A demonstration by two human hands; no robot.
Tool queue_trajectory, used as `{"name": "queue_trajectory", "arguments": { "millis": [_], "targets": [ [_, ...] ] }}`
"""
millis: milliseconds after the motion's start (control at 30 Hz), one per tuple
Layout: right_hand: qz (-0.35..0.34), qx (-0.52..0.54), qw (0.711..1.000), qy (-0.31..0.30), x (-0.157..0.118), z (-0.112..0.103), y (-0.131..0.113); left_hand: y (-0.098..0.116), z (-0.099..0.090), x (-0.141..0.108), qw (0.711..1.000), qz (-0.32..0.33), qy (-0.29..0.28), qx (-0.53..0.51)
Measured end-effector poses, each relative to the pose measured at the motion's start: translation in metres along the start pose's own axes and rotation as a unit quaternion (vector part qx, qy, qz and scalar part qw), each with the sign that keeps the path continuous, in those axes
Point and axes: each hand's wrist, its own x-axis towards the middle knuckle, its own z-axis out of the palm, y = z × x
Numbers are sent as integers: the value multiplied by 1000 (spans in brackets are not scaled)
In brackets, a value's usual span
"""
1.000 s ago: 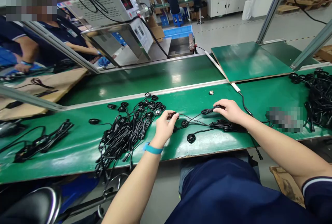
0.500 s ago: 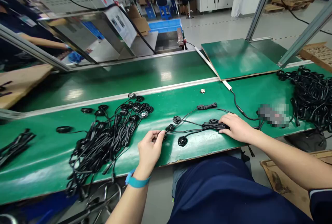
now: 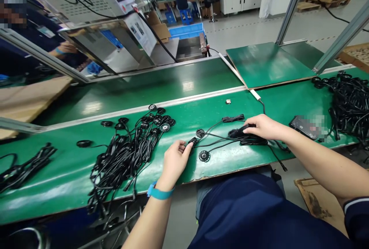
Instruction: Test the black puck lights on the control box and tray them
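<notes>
My left hand (image 3: 176, 161), with a teal band at the wrist, pinches a small black end piece (image 3: 193, 141) of a cable between thumb and fingers. My right hand (image 3: 261, 127) is closed on a coiled black cable bundle (image 3: 238, 131), slightly blurred. Beneath that hand lies another coiled cable (image 3: 253, 141). Between my hands, a round black cable head (image 3: 204, 156) rests face up on the green mat, and a second round head (image 3: 200, 133) lies farther back. A thin tied cable coil (image 3: 233, 118) sits behind them.
Left of my hands is a heap of black cables (image 3: 121, 156) with round heads; more cables (image 3: 27, 166) lie farther left. At right are a black phone-like device (image 3: 305, 126) and another cable pile (image 3: 351, 103). A raised green board (image 3: 271, 66) and metal posts stand behind. A co-worker's hand (image 3: 67, 47) shows at left.
My right hand has lifted a coiled cable off the mat, leaving another coil below. My left hand has moved slightly toward the end piece. The nearer round head has turned face up.
</notes>
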Motion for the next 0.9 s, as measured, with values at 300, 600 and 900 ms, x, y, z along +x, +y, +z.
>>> {"name": "queue_trajectory", "arguments": {
  "millis": [300,600,900],
  "targets": [
    [20,-1,999,38,12,15,14,-7,10,7,999,22,28,-12],
    [-15,-101,984,149,31,22,35,-4,13,14,995,101,12,-20],
    [110,-29,992,51,71,9,36,4,13,18,994,110,9,-6]
  ]
}}
